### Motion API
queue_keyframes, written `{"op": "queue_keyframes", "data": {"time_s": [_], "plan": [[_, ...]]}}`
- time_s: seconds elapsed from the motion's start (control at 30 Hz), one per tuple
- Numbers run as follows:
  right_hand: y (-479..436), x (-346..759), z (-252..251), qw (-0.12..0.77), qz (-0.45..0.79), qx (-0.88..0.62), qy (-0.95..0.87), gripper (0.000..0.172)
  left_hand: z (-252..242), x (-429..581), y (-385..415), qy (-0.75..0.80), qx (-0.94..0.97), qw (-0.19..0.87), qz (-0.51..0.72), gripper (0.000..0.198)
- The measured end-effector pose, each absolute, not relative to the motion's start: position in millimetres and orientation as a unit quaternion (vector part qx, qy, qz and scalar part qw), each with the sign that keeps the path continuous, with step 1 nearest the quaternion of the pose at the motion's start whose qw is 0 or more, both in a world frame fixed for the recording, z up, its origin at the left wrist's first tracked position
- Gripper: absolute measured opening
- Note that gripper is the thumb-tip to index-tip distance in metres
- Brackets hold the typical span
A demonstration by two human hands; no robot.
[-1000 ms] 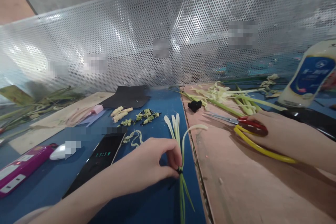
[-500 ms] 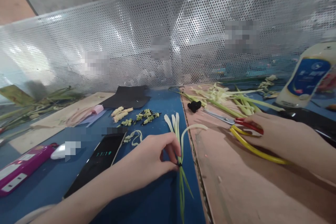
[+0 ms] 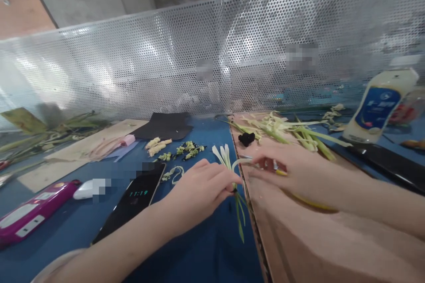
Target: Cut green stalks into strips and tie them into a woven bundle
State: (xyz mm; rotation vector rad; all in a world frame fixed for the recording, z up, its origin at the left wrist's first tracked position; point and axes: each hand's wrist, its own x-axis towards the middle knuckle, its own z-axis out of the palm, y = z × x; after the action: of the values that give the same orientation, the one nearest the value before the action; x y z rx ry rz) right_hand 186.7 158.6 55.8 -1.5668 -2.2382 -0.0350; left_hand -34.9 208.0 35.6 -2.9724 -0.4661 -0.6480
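Observation:
My left hand (image 3: 202, 194) is closed, thumb and fingers pinching a small bundle of pale leaf strips (image 3: 226, 155) at its middle. White tips fan out above the fingers and green ends hang below; one strip curves off toward the right. My right hand (image 3: 307, 174) grips a pair of scissors (image 3: 314, 204) with yellow and red handles, close by on the right. Part of a blade shows near the curved strip, but fingers hide most of the scissors, so whether the blades touch the strip I cannot tell. A black clump of thread (image 3: 246, 139) lies just beyond.
Cardboard (image 3: 285, 239) covers the right side of the blue table, with shredded stalks (image 3: 282, 128) at its back. A bottle (image 3: 378, 106) stands right. Several knotted green pieces (image 3: 189, 149), a phone (image 3: 134, 199) and a purple power strip (image 3: 36, 210) lie left. A perforated metal screen (image 3: 133, 66) stands behind.
My right hand has brought the scissors leftward, up to the bundle. My left fingers have closed further over the bundle's middle. The view has tilted up slightly.

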Motion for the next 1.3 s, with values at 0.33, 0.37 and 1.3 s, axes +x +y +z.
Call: {"op": "queue_keyframes", "data": {"time_s": [0.33,0.37,1.3], "plan": [[162.7,154.5,42.3,0.265,0.208,-0.473,-0.814,0.024,37.1,-35.8,202.7,-0.087,-0.947,0.164,-0.262,0.018],[163.0,155.1,39.0,0.265,0.212,-0.461,-0.82,0.024,37.7,-35.0,201.0,-0.079,-0.947,0.171,-0.26,0.02],[151.1,158.3,37.1,0.339,0.372,-0.468,-0.726,0.015,44.4,-34.3,210.1,-0.127,-0.96,-0.195,-0.158,0.024]]}}
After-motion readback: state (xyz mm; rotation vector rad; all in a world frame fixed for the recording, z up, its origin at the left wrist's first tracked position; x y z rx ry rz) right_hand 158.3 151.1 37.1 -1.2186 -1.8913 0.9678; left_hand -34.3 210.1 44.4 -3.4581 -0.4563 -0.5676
